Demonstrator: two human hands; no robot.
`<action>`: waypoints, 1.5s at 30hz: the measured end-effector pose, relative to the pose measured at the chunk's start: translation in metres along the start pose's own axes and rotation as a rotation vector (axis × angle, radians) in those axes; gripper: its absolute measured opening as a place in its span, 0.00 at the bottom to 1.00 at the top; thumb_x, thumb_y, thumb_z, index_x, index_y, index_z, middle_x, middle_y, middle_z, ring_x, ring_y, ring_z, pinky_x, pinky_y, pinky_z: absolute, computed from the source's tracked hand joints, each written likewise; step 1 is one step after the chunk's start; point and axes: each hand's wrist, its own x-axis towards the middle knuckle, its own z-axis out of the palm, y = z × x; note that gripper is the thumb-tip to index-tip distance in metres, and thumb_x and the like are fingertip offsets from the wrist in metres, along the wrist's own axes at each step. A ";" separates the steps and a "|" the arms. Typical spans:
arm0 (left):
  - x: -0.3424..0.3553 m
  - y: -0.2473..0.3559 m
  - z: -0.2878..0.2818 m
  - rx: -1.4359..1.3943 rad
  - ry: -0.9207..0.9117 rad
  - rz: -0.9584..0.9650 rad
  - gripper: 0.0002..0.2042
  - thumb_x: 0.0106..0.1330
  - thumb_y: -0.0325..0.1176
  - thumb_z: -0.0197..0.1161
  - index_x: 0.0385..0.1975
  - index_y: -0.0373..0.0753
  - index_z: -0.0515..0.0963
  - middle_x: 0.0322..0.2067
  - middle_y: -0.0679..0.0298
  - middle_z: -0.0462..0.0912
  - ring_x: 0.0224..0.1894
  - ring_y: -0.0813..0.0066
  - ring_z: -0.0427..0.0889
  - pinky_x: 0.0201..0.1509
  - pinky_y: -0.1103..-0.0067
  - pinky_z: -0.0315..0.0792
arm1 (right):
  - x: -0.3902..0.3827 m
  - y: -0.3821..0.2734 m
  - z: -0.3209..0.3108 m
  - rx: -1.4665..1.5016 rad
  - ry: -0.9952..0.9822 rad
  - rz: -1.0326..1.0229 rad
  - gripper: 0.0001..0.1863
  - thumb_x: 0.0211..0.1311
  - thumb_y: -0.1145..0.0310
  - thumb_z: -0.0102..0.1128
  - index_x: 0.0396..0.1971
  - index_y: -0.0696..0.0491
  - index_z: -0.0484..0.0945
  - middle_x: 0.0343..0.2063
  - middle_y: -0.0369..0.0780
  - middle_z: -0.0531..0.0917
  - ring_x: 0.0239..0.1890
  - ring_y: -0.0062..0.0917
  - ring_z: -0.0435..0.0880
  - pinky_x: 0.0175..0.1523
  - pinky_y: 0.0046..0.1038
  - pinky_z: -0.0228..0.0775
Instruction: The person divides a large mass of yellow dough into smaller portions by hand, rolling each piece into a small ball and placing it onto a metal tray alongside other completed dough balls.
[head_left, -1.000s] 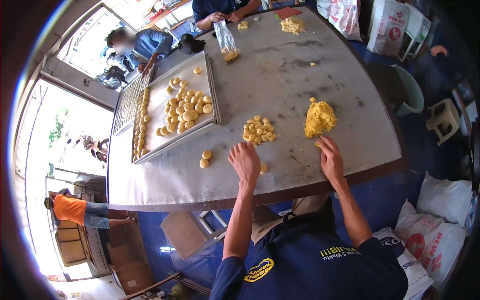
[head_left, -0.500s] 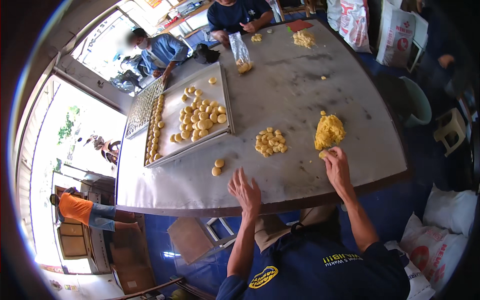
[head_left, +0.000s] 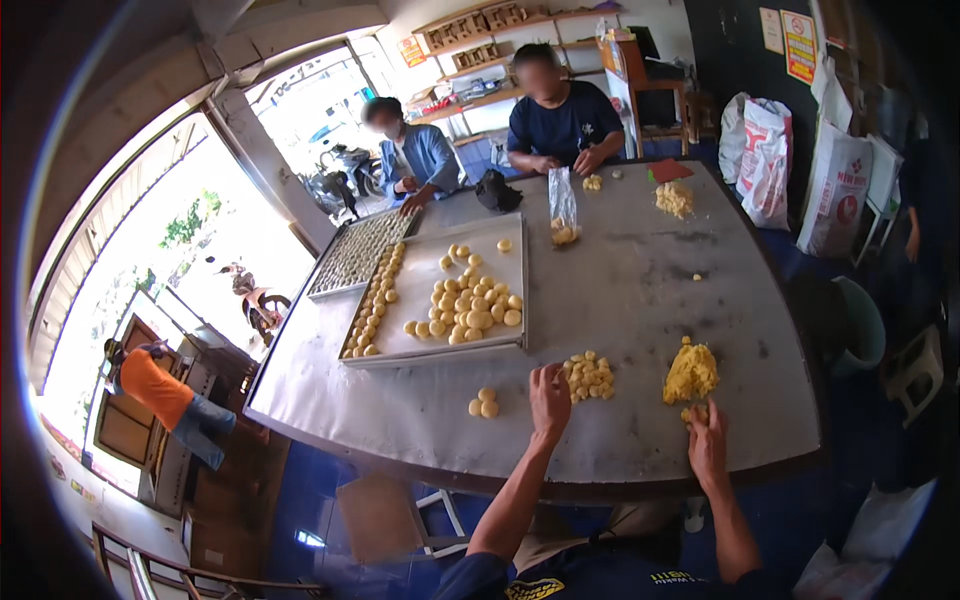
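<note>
My left hand (head_left: pixel 549 402) is at the left edge of a cluster of small pale dough pieces (head_left: pixel 592 378), its fingers curled together; what they hold, if anything, is hidden. My right hand (head_left: pixel 708 445) is at the near side of a crumbly yellow filling mound (head_left: pixel 692 372), with fingers closed on a lump of filling (head_left: pixel 688 413). Left of my left hand, three round dough balls (head_left: pixel 484 402) sit close together on the metal table. Beyond them is a large metal tray (head_left: pixel 440 350) with a heap of dough balls (head_left: pixel 470 305) and a row along its left side.
A second tray (head_left: pixel 362 250) with many small pieces lies farther left. Two people work at the far side, near a clear plastic bag (head_left: pixel 563 205) and another crumbly mound (head_left: pixel 674 199). White sacks (head_left: pixel 768 160), a pale green bucket (head_left: pixel 862 325) and a stool (head_left: pixel 912 372) stand at right.
The view has tilted up. My left hand has gone from beside the dough balls to the small pieces, and its fingers have curled. The two balls are now three. My right hand stays by the filling.
</note>
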 end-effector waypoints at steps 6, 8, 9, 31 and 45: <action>-0.061 0.009 -0.027 -0.104 -0.579 -0.057 0.08 0.67 0.29 0.62 0.43 0.39 0.82 0.39 0.55 0.81 0.44 0.53 0.82 0.47 0.64 0.77 | 0.012 0.005 -0.010 0.138 -0.168 0.012 0.19 0.63 0.81 0.61 0.54 0.61 0.81 0.53 0.50 0.79 0.53 0.48 0.76 0.57 0.42 0.72; -0.090 0.003 -0.030 0.301 -0.436 0.355 0.10 0.67 0.37 0.65 0.40 0.38 0.83 0.42 0.56 0.83 0.46 0.55 0.83 0.47 0.63 0.76 | 0.021 -0.006 -0.008 0.155 -0.003 0.012 0.16 0.61 0.81 0.61 0.50 0.62 0.82 0.46 0.49 0.82 0.48 0.46 0.79 0.55 0.41 0.73; -0.095 0.002 -0.029 0.303 -0.433 0.364 0.10 0.67 0.37 0.65 0.40 0.38 0.83 0.42 0.56 0.83 0.46 0.55 0.83 0.47 0.63 0.76 | 0.021 -0.004 -0.007 0.157 0.006 0.013 0.16 0.61 0.81 0.61 0.50 0.62 0.82 0.46 0.49 0.82 0.48 0.46 0.79 0.55 0.41 0.73; -0.025 0.007 0.055 0.322 -0.476 0.549 0.28 0.65 0.42 0.58 0.64 0.39 0.68 0.74 0.49 0.55 0.77 0.49 0.51 0.76 0.41 0.40 | 0.017 0.003 -0.008 0.048 -0.109 0.051 0.21 0.57 0.83 0.57 0.52 0.65 0.79 0.48 0.51 0.78 0.50 0.50 0.75 0.57 0.44 0.68; -0.092 0.032 0.016 0.372 -0.484 0.404 0.18 0.62 0.34 0.59 0.52 0.39 0.75 0.53 0.58 0.73 0.57 0.59 0.71 0.61 0.51 0.60 | 0.031 0.038 -0.017 0.002 -0.161 -0.108 0.13 0.55 0.83 0.60 0.41 0.61 0.85 0.36 0.49 0.80 0.42 0.45 0.79 0.47 0.40 0.74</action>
